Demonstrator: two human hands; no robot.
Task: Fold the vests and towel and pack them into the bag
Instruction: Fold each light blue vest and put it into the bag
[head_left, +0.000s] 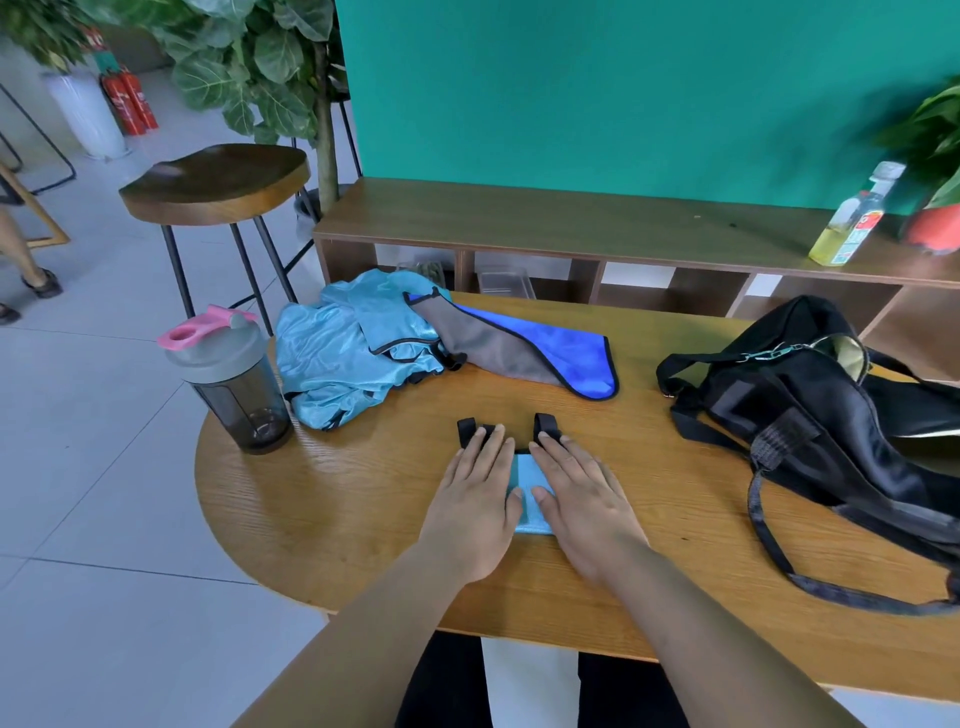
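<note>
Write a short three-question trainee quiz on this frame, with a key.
1. True or false: the left hand and right hand press flat on the folded light-blue vest with black straps.
2. The blue-and-grey towel with black trim lies: A) on the round wooden table; B) on the floor; C) over a forearm.
3. On which side of the person, left or right, does the black fabric bag sit?

Key: 1 true; 2 A; 3 right.
</note>
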